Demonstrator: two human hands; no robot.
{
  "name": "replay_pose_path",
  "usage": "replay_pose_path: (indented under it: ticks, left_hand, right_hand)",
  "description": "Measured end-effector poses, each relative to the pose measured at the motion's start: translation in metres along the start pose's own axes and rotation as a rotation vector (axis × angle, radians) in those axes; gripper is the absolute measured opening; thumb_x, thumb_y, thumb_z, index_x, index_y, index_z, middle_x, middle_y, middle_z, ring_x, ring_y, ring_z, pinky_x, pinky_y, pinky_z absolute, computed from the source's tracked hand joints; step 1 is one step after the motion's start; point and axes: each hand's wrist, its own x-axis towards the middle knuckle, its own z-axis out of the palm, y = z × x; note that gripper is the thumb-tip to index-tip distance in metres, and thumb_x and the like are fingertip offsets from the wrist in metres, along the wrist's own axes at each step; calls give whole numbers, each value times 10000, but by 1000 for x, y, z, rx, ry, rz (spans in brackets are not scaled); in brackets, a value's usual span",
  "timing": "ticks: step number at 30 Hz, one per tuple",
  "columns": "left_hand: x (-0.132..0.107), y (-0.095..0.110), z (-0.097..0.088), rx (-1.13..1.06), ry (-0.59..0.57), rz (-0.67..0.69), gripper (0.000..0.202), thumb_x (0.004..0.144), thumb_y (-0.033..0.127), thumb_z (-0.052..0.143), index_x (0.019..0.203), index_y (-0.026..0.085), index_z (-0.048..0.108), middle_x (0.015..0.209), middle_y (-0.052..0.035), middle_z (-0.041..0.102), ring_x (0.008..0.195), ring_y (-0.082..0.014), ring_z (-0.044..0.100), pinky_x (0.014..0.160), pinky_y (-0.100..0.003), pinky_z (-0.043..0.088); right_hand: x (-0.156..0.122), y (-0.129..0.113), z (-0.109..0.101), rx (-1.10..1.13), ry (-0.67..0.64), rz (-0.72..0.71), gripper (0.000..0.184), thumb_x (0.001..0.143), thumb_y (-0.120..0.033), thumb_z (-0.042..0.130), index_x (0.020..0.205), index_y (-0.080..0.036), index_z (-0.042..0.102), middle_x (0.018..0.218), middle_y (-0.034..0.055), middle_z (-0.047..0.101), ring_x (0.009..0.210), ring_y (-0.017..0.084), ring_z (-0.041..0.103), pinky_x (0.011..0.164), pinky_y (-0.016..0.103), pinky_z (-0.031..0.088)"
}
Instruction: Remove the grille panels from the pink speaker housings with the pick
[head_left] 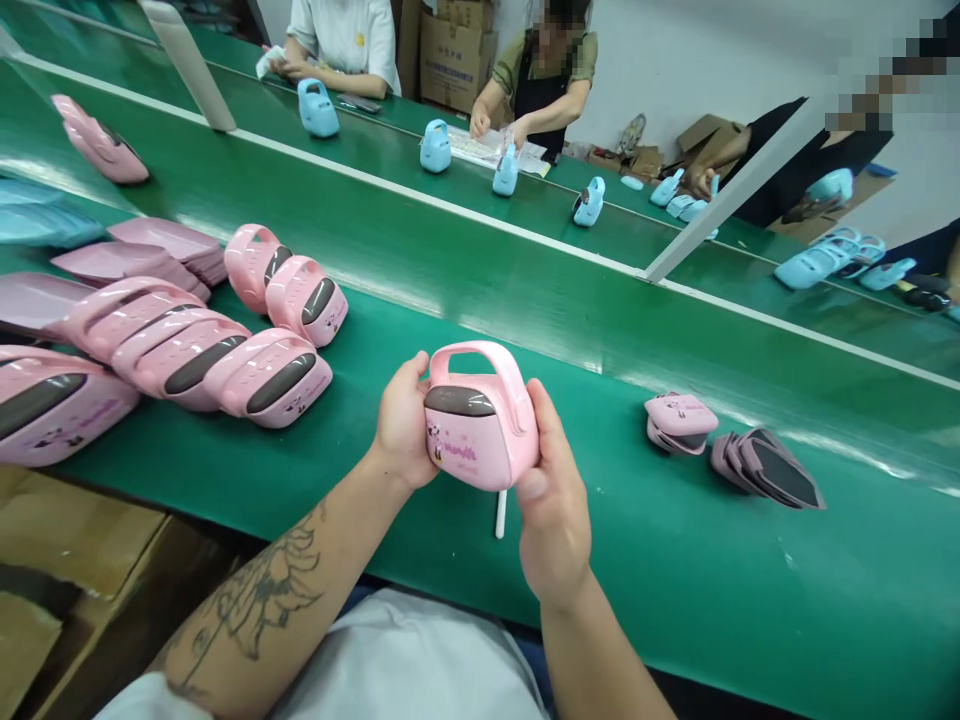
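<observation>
Bare left hand (403, 420) and bare right hand (551, 497), raised close together at centre, palms turned inward and facing each other, fingers curled. Tattooed left forearm (262, 600), marked with a dark-ink floral design, angled up from lower left. Bare right forearm (592, 650) angled up from lower right.

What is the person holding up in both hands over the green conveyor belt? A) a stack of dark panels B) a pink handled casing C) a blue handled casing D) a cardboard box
B. The left hand and right hand grip a pink handled casing with a dark front panel.
</observation>
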Motion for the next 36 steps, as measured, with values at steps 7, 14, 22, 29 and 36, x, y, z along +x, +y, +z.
replay_pose_path:
  ticks: [7,14,22,29,36]
  left_hand:
    - [-24,17,1,32,-125,21,540,938,655,572,1007,162,779,942,-164,826,1006,-425,802,837,-558,659]
    - [-44,23,13,238,-438,266,578,951,402,765,1487,212,664,1469,-136,714,1383,-391,653,1030,-415,580]
    - [-33,23,14,196,-359,193,561,954,525,775,1403,192,728,1338,-162,769,1198,-363,733,830,-351,587]
    - [1,15,13,180,-281,143,495,997,546,666,1284,160,784,1198,-160,811,1074,-330,766,893,-409,612]
    - [46,22,-30,762,56,422,526,940,485,732,1364,175,691,1394,-168,689,1170,-308,678,1036,-483,558]
  right_hand:
    - [21,3,-4,293,35,211,670,974,-573,754,1558,-275,615,1592,97,658,1504,353,592,1264,575,477]
    - [37,6,-1,678,204,443,456,986,-620,629,1200,-256,802,1263,81,839,1305,331,740,1073,544,636]
    - [38,-13,-12,760,69,561,436,999,-623,638,1211,-277,797,1325,62,828,1160,319,800,987,538,688]
    - [60,-11,-27,581,146,650,515,845,-629,797,1185,-244,762,1178,78,848,960,294,815,755,455,718]
    - [180,42,-59,-21,529,267,644,764,-531,827,1274,-237,567,1321,86,697,1130,265,718,875,436,667]
